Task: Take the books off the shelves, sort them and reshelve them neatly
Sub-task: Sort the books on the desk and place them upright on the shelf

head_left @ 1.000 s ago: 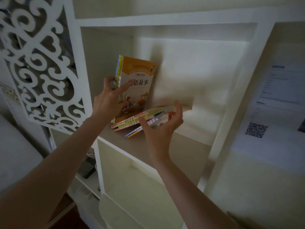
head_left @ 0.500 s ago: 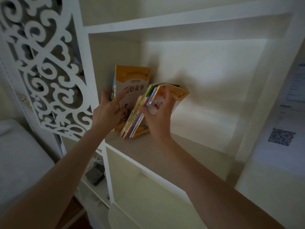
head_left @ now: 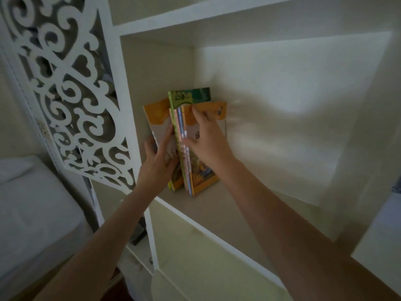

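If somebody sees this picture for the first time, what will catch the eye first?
A few thin books stand upright at the left end of the shelf. The left hand grips them from the left, and the right hand lies flat on the outer orange cover. Left of them is a white carved panel with cut-out scrolls.

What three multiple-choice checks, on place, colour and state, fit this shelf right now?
1. Where on the shelf do the books stand?
A. left end
B. middle
C. right end
2. What colour is the tallest book?
A. red
B. green
C. black
3. How are the books?
A. flat
B. scattered
C. upright

Answers: 1 A, they stand by the left wall; 2 B, its green top rises above the rest; 3 C, the spines run vertical between the left hand and the right hand.
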### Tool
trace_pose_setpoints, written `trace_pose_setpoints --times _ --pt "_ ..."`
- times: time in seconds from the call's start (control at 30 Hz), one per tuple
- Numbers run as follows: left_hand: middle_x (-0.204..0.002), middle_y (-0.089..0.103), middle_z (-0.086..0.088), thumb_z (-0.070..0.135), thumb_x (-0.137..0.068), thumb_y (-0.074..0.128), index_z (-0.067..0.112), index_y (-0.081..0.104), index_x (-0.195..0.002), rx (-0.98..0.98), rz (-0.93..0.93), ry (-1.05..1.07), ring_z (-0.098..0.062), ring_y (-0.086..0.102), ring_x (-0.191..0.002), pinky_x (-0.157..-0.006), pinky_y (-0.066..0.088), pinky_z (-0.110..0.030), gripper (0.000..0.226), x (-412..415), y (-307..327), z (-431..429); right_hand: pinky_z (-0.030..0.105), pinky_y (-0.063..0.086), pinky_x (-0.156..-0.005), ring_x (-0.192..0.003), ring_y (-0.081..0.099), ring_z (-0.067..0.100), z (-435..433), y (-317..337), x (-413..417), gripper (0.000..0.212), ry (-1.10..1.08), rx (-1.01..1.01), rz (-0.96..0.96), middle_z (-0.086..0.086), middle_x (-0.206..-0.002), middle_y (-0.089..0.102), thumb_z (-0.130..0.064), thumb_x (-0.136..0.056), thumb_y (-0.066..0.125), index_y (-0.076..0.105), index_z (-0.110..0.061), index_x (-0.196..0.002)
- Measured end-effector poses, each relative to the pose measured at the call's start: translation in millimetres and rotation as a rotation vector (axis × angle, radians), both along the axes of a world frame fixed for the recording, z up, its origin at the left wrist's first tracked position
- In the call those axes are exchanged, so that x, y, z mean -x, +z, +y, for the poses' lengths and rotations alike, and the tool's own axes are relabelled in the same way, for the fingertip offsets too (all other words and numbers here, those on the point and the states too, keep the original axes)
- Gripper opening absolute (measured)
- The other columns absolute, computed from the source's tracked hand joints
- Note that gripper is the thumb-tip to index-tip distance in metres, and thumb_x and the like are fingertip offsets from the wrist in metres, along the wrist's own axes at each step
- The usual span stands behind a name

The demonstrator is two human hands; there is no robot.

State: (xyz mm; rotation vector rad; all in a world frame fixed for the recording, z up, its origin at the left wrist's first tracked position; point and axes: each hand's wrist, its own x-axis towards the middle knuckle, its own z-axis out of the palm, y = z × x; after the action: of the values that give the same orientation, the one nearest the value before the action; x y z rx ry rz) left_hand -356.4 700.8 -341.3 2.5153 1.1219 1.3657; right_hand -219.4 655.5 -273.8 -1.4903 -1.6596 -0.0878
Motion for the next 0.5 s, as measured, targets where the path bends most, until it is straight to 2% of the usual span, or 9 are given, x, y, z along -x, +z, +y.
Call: trace_pose_setpoints --times 0.1,0.17,0.23,0.27,0.3,0.33,0.37,0.43,0.5 --pt "-0.151 0.011 -0.015 0.016 -0.099 0.038 0.031 0.025 -0.147 -0.107 0.134 0.005 -0.045 0.042 -0.114 -0.082 0.047 -0.042 0.052 4.2 8.4 6.7 0.039 0.031 -0.111 -0.134 0.032 0.024 -6.4 -28.5 -1.3 0.082 0.012 0.005 0.012 0.010 -0.145 0.030 -0.024 -0.087 0.067 0.018 -0.021 -0.152" --pt "-0.147 0.015 -0.025 0.009 -0.100 0.028 0.017 0.039 -0.143 -0.207 0.197 0.006 -0.048 0.046 -0.100 -0.075 0.053 -0.050 0.045 5.9 7.2 8.2 0.042 0.027 -0.114 -0.138 0.026 0.025 -7.6 -35.2 -3.4 0.086 0.033 0.013 0.006 0.010 -0.149 0.026 -0.023 -0.085 0.070 0.016 -0.020 -0.152" --pt "-0.149 0.013 -0.022 0.017 -0.097 0.034 0.021 0.000 -0.150 -0.134 0.068 0.001 -0.042 0.052 -0.103 -0.077 0.054 -0.046 0.063 -2.0 4.3 -1.1 0.040 0.025 -0.115 -0.139 0.024 0.022 -10.5 -33.8 -4.5 0.089 0.057 0.035 0.050 0.009 -0.151 0.023 -0.021 -0.084 0.071 0.014 -0.021 -0.152" --pt "-0.154 0.003 -0.018 0.022 -0.095 0.034 0.022 -0.017 -0.147 -0.101 -0.046 -0.004 -0.036 0.043 -0.124 -0.095 0.049 -0.037 0.072 -7.0 2.7 -7.0 0.037 0.024 -0.114 -0.139 0.024 0.021 -13.3 -32.9 -4.8 0.090 0.059 0.049 0.091 0.009 -0.151 0.021 -0.022 -0.084 0.071 0.012 -0.021 -0.152" --pt "-0.156 -0.009 -0.013 0.027 -0.095 0.033 0.018 -0.024 -0.145 -0.056 -0.183 -0.020 -0.024 0.017 -0.143 -0.112 0.029 -0.023 0.076 -13.3 6.1 -13.5 0.035 0.023 -0.113 -0.139 0.022 0.020 -16.0 -32.7 -5.2 0.093 0.063 0.061 0.129 0.008 -0.151 0.020 -0.023 -0.083 0.072 0.010 -0.021 -0.152" --pt "-0.156 -0.018 -0.009 0.034 -0.097 0.032 0.014 -0.026 -0.144 -0.026 -0.273 -0.053 -0.011 -0.008 -0.145 -0.116 0.007 -0.017 0.077 -18.9 6.3 -13.6 0.036 0.022 -0.113 -0.140 0.020 0.021 -18.7 -32.9 -5.4 0.095 0.074 0.068 0.159 0.009 -0.152 0.018 -0.024 -0.082 0.073 0.008 -0.021 -0.152" --pt "-0.155 -0.022 -0.006 0.043 -0.097 0.033 0.011 -0.026 -0.144 0.035 -0.322 -0.114 -0.008 -0.019 -0.141 -0.115 -0.003 -0.019 0.082 -24.4 8.5 -11.3 0.038 0.021 -0.115 -0.142 0.017 0.022 -20.3 -33.5 -6.1 0.099 0.087 0.073 0.178 0.010 -0.153 0.016 -0.024 -0.081 0.074 0.006 -0.021 -0.152" --pt "-0.155 -0.021 -0.012 0.068 -0.088 0.028 0.006 -0.021 -0.145 0.131 -0.332 -0.176 -0.016 -0.019 -0.142 -0.116 -0.007 -0.029 0.098 -37.2 16.2 -0.4 0.040 0.018 -0.118 -0.144 0.012 0.024 -21.9 -33.7 -8.1 0.103 0.110 0.073 0.202 0.011 -0.156 0.012 -0.019 -0.079 0.076 0.004 -0.019 -0.152" --pt "-0.154 -0.018 -0.021 0.084 -0.075 0.021 -0.002 -0.014 -0.145 0.128 -0.278 -0.130 -0.025 -0.017 -0.143 -0.114 -0.012 -0.027 0.116 -46.6 18.9 9.5 0.026 0.018 -0.113 -0.143 0.015 0.022 -22.0 -34.4 -9.9 0.102 0.112 0.095 0.206 0.011 -0.156 0.013 -0.013 -0.080 0.075 0.004 -0.019 -0.152"
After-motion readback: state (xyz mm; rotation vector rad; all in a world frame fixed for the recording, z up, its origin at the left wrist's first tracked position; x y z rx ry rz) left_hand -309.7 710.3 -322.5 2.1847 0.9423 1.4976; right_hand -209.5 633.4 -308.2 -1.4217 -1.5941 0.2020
